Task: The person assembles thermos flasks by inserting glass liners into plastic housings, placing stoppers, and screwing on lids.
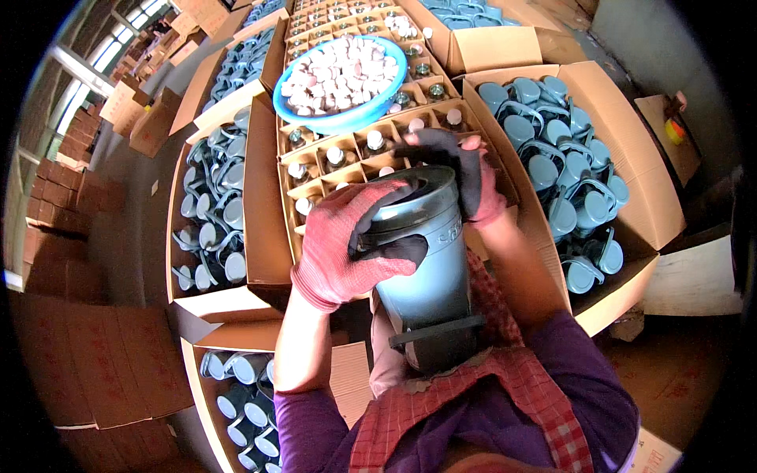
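1. Along the left of the dim storeroom stood stacks of brown cardboard boxes (67,189).
2. The left hand (355,244), in a red knitted glove with black-coated fingers, was partly open, curved round the upper side of a smooth, blue-grey cylindrical vessel (434,276) close before the person's torso.
3. The right hand (479,173), gloved alike, had bent fingers by the vessel's far rim; whether it held anything could not be told.
4. Good work here likely asked for a firm, spread left grip below the rim, since the glossy wall might slip, with the right hand's fingertips working lightly.
5. Beyond stood a divided cardboard carton (315,162) with white-topped glass bottles (374,140), and a round blue plastic basin (339,124) heaped with small whitish caps (339,71).
6. Either side, open cartons held blue-grey, loop-handled plastic lids (576,165).
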### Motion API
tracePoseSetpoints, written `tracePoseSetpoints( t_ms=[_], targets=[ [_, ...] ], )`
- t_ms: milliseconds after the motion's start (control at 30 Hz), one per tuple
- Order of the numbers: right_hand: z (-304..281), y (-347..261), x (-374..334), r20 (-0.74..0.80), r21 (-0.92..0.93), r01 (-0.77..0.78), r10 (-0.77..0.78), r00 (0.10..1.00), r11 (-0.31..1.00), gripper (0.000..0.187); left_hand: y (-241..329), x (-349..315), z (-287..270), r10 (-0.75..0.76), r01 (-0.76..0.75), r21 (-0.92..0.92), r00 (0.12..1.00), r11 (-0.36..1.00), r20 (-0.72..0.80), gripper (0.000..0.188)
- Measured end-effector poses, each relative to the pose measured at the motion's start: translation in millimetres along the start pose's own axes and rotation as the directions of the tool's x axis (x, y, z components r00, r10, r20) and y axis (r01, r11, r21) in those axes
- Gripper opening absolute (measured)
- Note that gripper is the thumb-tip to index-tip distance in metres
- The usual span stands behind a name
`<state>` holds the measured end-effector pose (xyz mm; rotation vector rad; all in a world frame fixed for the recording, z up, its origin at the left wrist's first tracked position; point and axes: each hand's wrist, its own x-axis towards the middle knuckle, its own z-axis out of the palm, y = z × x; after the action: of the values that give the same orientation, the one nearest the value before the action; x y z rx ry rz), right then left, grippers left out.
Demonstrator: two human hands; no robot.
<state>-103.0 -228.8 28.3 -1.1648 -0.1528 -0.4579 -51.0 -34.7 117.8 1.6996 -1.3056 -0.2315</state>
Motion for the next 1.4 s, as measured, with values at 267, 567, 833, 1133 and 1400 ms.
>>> tracePoseSetpoints(
  t_ms=[267, 567, 833, 1133, 1400],
  targets=[
    [3.7, 18.2, -9.9, 0.053, 0.137, -0.074, 0.067, 0.996, 0.988, 0.063, -28.1, -19.5, 24.1, 0.163, -0.113, 0.146, 0.902, 0.983, -0.4, 0.042],
    [-3.8, -10.9, -0.2, 0.053, -0.287, 0.013, 0.002, 0.999, 0.958, 0.069, -100.6, -22.4, 10.1, -0.215, -0.029, -0.705, 0.943, 0.708, -0.255, 0.077],
    [37.5, -62.2, 0.7, 0.323, -0.801, 0.243, 0.054, 0.945, 0.547, 0.04, -112.7, 15.1, 68.1, -0.316, 0.088, -0.97, 0.935, -0.228, 0.159, 0.065],
    [-36.9, 9.8, 9.0, 0.329, -0.142, 0.217, -0.161, 0.931, 0.966, 0.055, -65.7, -9.3, 48.0, -0.426, 0.178, -0.556, 0.832, 0.812, -0.355, 0.054],
    [19.4, -69.9, -13.9, 0.305, -0.651, 0.274, -0.086, 0.948, 0.708, 0.064, -43.1, -17.1, 6.5, 0.185, -0.183, 0.031, 0.969, 0.983, -0.166, 0.071]
  ],
)
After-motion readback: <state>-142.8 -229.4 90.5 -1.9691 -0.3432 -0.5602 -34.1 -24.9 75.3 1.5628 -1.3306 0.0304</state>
